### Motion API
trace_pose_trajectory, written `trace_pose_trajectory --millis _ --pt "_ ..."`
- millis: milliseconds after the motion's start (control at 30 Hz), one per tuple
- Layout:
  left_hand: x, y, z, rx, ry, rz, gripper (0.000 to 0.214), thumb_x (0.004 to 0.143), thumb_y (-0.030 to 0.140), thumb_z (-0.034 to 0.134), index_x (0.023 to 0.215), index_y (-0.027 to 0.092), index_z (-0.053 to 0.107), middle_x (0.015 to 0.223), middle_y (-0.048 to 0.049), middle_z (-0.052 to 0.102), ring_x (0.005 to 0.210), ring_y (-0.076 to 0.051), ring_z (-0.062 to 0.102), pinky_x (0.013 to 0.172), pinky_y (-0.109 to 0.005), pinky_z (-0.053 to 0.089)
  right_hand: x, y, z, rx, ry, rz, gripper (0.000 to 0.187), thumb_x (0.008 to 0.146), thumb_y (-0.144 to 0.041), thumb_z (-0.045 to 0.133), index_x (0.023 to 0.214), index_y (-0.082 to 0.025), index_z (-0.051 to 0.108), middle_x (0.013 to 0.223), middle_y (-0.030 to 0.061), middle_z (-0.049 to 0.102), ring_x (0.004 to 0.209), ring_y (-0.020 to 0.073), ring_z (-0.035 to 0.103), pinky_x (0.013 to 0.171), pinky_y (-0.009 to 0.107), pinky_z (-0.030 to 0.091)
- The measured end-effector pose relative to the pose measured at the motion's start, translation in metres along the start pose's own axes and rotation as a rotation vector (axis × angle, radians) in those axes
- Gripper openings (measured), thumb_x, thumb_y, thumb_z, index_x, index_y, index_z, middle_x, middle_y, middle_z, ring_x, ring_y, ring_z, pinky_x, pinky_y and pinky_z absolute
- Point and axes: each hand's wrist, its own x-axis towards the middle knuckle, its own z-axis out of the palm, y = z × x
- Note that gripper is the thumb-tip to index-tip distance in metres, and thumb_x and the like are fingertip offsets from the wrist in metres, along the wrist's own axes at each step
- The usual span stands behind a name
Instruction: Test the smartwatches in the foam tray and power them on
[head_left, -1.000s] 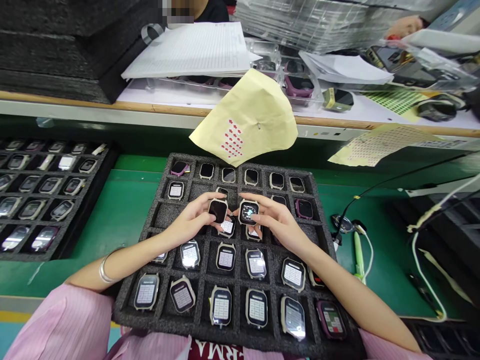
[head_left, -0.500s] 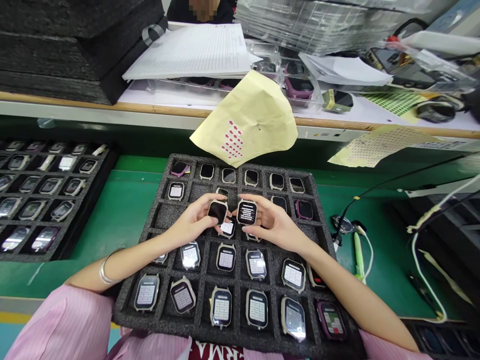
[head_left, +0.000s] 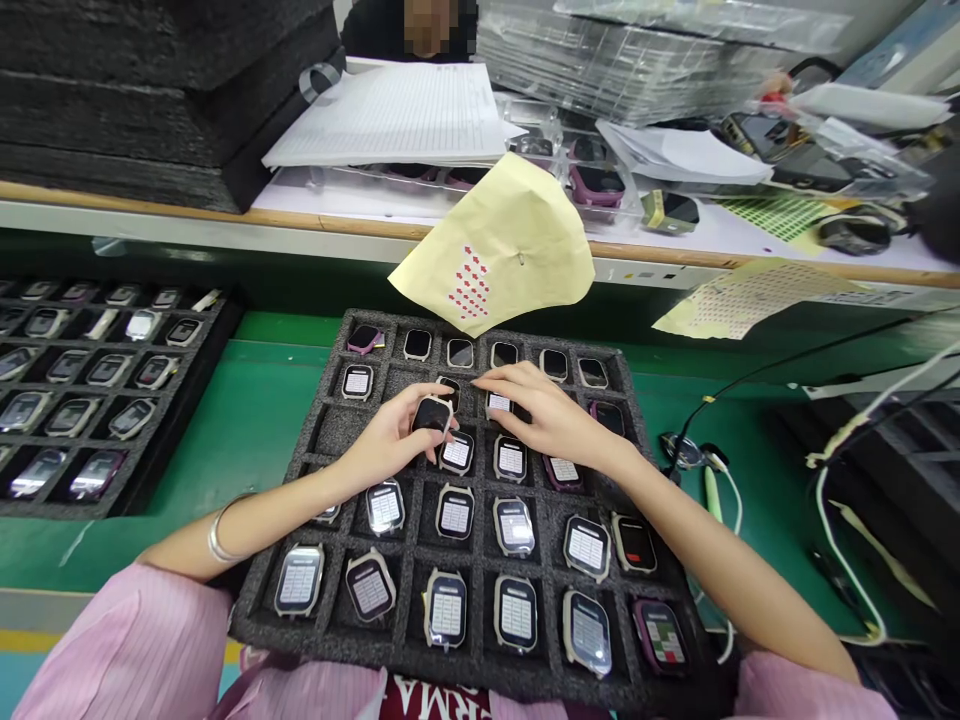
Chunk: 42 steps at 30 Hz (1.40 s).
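Note:
My left hand (head_left: 401,430) pinches a smartwatch case (head_left: 433,414) with a dark screen and no strap, just above the foam tray. My right hand (head_left: 536,408) is lowered over the tray, thumb and fingers around a second smartwatch (head_left: 499,402) in a compartment. That watch shows a light screen and is partly hidden by the fingers. The black foam tray (head_left: 337,432) carries several more smartwatches in separate compartments. Many in the nearer rows are lit with a white grid, while the far row is dark. A purple-cased watch (head_left: 660,636) lies in the near right corner.
Another watch-filled foam tray (head_left: 135,480) lies at the left on the green bench (head_left: 247,400). A yellow sticker sheet (head_left: 502,245) hangs from the shelf edge above my tray. Cables (head_left: 739,500) lie to the right. A person (head_left: 409,30) is behind the shelf.
My right hand has moved down with its watch to a compartment; the watch screen shows differently now. My left hand still holds its dark-screened watch in about the same place.

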Motion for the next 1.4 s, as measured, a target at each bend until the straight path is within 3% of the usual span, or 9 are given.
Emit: trace_pose_trajectory --millis 167,333,433,500,633,733,900,1067,1400 --pt "0.0 -0.001 -0.002 0.142 0.093 0.063 0.045 0.074 0.014 0.068 0.116 0.018 0.054 0.084 -0.0002 0.062 0.065 -0.012 0.057 0.056 -0.023 0.046 0.039 -0.018 0.022 0.065 0.03 0.212 0.019 0.091 -0.024 0.058 0.102 -0.014 0.07 0.098 0.0144 0.068 0.097 0.0288 0.058 0.09 0.046 0.044" --pt "0.0 -0.008 -0.007 0.333 0.122 0.174 0.043 0.077 0.018 0.068 0.118 0.018 0.055 0.102 -0.0058 0.064 0.092 -0.02 0.062 0.079 -0.032 0.05 0.053 -0.022 0.039 0.153 0.163 0.364 0.038 0.082 -0.028 0.07 0.114 -0.01 0.064 0.09 0.0115 0.066 0.081 0.0241 0.06 0.076 0.04 0.048" --pt "-0.001 -0.009 -0.008 0.391 0.099 0.234 0.041 0.077 0.018 0.068 0.116 0.018 0.055 0.113 -0.0073 0.064 0.103 -0.023 0.061 0.092 -0.036 0.046 0.047 -0.023 0.038 0.24 0.18 0.361 0.023 0.083 -0.03 0.068 0.099 -0.014 0.07 0.079 0.0053 0.064 0.071 0.0188 0.059 0.068 0.033 0.048" --pt "-0.003 -0.008 -0.007 0.403 0.076 0.262 0.039 0.079 0.016 0.065 0.116 0.018 0.054 0.117 -0.0075 0.063 0.109 -0.023 0.059 0.097 -0.037 0.044 0.041 -0.026 0.034 0.419 0.177 0.321 0.018 0.082 -0.033 0.068 0.088 -0.016 0.071 0.085 0.0064 0.065 0.079 0.0193 0.061 0.069 0.032 0.049" --pt "-0.007 -0.005 -0.006 0.416 0.029 0.287 0.034 0.08 0.011 0.059 0.114 0.018 0.054 0.113 -0.0064 0.065 0.108 -0.022 0.059 0.097 -0.035 0.044 0.026 -0.037 0.023 1.087 0.113 0.353 0.023 0.079 -0.038 0.072 0.081 -0.017 0.065 0.093 0.0065 0.07 0.086 0.0187 0.066 0.079 0.034 0.052" --pt "-0.007 -0.006 -0.006 0.448 0.021 0.268 0.034 0.081 0.012 0.059 0.114 0.018 0.054 0.11 -0.0061 0.065 0.104 -0.022 0.06 0.093 -0.034 0.046 0.016 -0.042 0.018 1.34 0.078 0.471 0.025 0.08 -0.039 0.071 0.084 -0.017 0.061 0.084 0.0056 0.072 0.068 0.0157 0.066 0.062 0.029 0.053" --pt "-0.006 -0.008 -0.006 0.459 0.053 0.216 0.039 0.083 0.023 0.063 0.121 0.019 0.052 0.112 -0.0062 0.064 0.099 -0.022 0.061 0.088 -0.033 0.048 0.006 -0.046 0.015 1.27 0.138 0.55 0.029 0.084 -0.037 0.068 0.104 -0.016 0.065 0.081 0.0045 0.07 0.046 0.0053 0.043 0.034 0.016 0.028" --pt "-0.006 -0.01 -0.005 0.391 0.031 0.156 0.043 0.082 0.022 0.064 0.124 0.02 0.051 0.105 -0.0057 0.064 0.087 -0.02 0.062 0.063 -0.026 0.049 -0.001 -0.048 0.015 1.463 0.071 0.591 0.037 0.092 -0.035 0.058 0.126 -0.021 0.061 0.102 0.0086 0.069 0.076 0.0139 0.06 0.052 0.021 0.05" --pt "-0.007 -0.012 -0.005 0.344 0.056 0.18 0.042 0.085 0.024 0.063 0.125 0.021 0.053 0.095 -0.0033 0.064 0.082 -0.019 0.061 0.073 -0.03 0.05 -0.006 -0.044 0.018 1.521 0.021 0.441 0.033 0.083 -0.026 0.069 0.115 -0.022 0.068 0.1 0.0061 0.07 0.084 0.0171 0.067 0.069 0.029 0.056"
